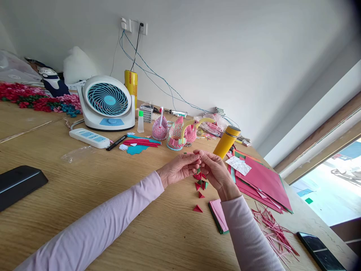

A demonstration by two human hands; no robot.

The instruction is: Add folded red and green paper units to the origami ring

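Our left hand (182, 168) and right hand (216, 170) are pinching narrowly together, though we cannot tell what they are holding; small red paper triangles (197, 208) are lying near them on the light-brown wooden table (96, 177).

This was a paper-craft workroom: the wooden table (158, 233) held stacked coloured sheets (263, 175), folded red triangles (197, 208), bird-shaped models (175, 133) and cut strips (276, 229). Beyond the glaring window (327, 177) lay perhaps a yard or street.
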